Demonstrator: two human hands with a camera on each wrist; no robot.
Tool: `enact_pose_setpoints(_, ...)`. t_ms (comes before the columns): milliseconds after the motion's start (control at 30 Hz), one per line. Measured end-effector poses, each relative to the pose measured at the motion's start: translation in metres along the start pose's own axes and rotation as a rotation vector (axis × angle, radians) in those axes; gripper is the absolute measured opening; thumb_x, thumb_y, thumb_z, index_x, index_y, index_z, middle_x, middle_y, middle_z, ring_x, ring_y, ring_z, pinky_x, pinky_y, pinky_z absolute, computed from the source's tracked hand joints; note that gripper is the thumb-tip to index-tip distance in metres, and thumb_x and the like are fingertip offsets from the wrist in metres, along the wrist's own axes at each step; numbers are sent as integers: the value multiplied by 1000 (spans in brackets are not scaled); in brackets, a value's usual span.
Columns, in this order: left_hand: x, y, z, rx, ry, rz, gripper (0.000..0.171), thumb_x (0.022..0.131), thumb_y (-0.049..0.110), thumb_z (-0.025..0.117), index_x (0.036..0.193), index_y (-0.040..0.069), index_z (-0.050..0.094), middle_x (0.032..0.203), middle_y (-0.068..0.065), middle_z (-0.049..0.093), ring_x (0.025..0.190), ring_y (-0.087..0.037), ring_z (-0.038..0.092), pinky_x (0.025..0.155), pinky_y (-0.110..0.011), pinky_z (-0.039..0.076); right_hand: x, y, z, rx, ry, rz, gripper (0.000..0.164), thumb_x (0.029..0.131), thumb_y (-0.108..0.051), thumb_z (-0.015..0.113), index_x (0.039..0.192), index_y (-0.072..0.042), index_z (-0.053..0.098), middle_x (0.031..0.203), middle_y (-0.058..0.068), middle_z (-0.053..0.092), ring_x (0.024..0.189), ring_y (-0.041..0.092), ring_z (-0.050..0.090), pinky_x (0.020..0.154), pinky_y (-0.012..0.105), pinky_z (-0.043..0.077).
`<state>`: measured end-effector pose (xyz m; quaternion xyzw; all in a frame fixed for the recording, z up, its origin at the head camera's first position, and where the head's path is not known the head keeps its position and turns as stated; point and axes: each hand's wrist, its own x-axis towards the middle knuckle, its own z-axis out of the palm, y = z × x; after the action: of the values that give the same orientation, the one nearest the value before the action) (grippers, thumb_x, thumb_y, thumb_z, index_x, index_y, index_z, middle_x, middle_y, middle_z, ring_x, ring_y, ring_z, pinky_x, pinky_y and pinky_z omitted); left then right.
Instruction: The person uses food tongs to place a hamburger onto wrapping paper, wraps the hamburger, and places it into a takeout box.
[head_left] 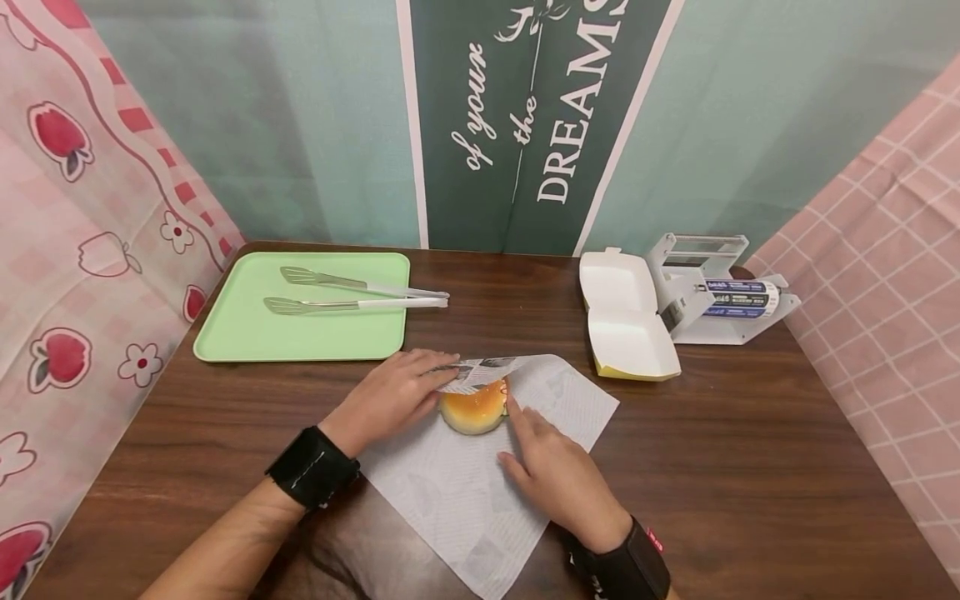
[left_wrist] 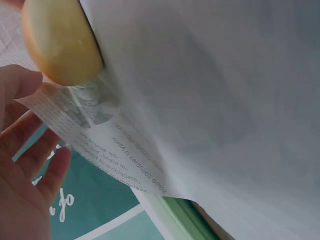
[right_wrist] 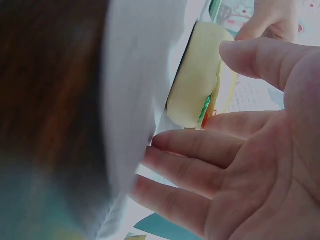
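A toy hamburger (head_left: 474,411) with a glossy golden bun rests on a sheet of newsprint-patterned wrapping paper (head_left: 480,500). The paper's far part is folded over the burger's far side. My left hand (head_left: 393,396) pinches that folded edge between thumb and fingers, at the burger's left; the printed flap (left_wrist: 125,150) shows in the left wrist view. My right hand (head_left: 558,467) lies at the burger's right side with fingers extended, the index fingertip at the bun. In the right wrist view the burger's side (right_wrist: 195,75) shows a green and red filling edge beside my fingers.
A green tray (head_left: 225,325) at the back left carries metal tongs (head_left: 360,305) with white handles. An opened white and yellow box (head_left: 633,342) stands at the back right, beside a clear dispenser (head_left: 667,292) holding a blue-labelled roll (head_left: 742,298). Curtains border the table.
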<state>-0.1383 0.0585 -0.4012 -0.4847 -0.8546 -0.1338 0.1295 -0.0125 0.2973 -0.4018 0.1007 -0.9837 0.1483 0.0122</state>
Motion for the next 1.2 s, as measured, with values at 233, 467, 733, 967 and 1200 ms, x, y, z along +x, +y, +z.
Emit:
enact_pose_setpoints(233,2,10,-3,-42,18,27,42,96,19,69,138,22,64,133,0,67,120,-22,66,94,-47,55,2,-4,0,-26,-8,19,79,92,-33,75,155,-3,38,134,28,63,127,36,62,93,51,56)
enact_pose_setpoints(467,4,12,-9,-99,-84,-26,38,97,24,67,134,18,67,136,-2,66,129,-23,61,104,-49,49,12,-8,-2,-89,-24,1,79,92,-35,74,155,-3,38,132,21,67,124,33,63,88,47,58)
enact_pose_setpoints(733,9,21,-17,-65,-192,-35,44,96,30,67,138,21,64,144,-4,59,134,-24,55,107,-51,48,40,-4,-54,-77,-221,43,56,98,-41,65,143,-9,56,116,11,75,105,26,72,83,47,57)
enact_pose_setpoints(967,-1,28,-14,-77,-176,13,48,96,27,68,142,16,58,147,-5,58,138,-25,53,110,-48,46,50,2,-67,-53,-165,-97,25,95,-35,71,107,-13,72,85,-5,71,77,10,65,66,29,52)
enact_pose_setpoints(1200,-10,26,-11,-50,-202,35,46,100,30,62,145,25,57,159,-1,45,146,-24,43,113,-50,42,47,5,-54,-30,-258,-181,23,85,-29,81,82,-16,62,64,-11,48,58,5,42,56,23,36)
